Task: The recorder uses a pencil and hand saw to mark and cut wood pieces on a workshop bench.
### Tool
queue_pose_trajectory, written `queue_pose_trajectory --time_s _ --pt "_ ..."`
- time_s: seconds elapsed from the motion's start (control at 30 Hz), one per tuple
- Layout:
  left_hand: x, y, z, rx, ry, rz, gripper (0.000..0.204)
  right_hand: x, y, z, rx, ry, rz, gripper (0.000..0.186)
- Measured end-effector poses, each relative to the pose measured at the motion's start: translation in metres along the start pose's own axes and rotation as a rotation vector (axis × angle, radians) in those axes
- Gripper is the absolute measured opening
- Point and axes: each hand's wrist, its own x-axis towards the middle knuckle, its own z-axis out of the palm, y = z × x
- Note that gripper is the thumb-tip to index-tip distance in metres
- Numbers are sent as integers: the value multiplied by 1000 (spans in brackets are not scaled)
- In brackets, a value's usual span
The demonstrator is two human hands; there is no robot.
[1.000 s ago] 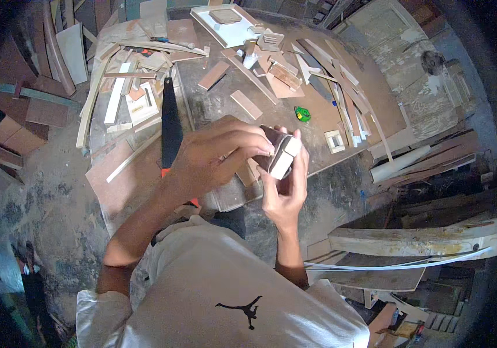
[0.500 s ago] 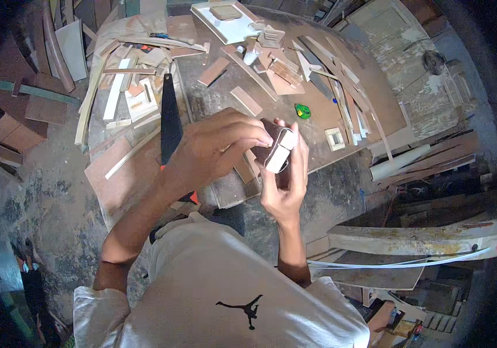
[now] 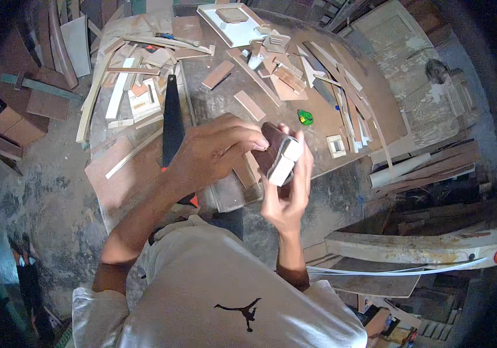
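Note:
Above the near edge of the workbench, my right hand (image 3: 288, 206) grips a pale wooden block (image 3: 282, 171) from below and the right side, its thumb and fingers on opposite sides. A dark brown sheet, apparently sandpaper (image 3: 267, 155), lies along the block's left side and partly wraps it. My left hand (image 3: 216, 152) is closed, its fingertips pinching or pressing the brown sheet near its upper left edge. Its thumb is mostly hidden. Left of that hand lies a handsaw (image 3: 172, 119) with a black blade; my left forearm covers part of its handle.
On the workbench (image 3: 205, 107) lie several wood strips (image 3: 250, 105), a green tape measure (image 3: 305, 117), a small square frame (image 3: 336, 146) and a white tray (image 3: 248, 32). Scrap wood (image 3: 144, 87) is heaped at the left. A long curved beam (image 3: 411, 246) stands at lower right.
My right hand and the block have shifted slightly down and right. More of the brown sheet's face now shows beside the block. My left fingertips remain at the sheet.

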Motion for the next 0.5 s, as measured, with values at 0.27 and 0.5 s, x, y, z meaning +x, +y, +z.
queue_pose_trajectory --time_s 0.27,0.5 --pt "-1 1 -4 12 8 -7 14 -1 8 5 -11 -4 -19 71" --pt "1 0 -2 5 11 -2 13 4 15 9 35 -38 -12 69"
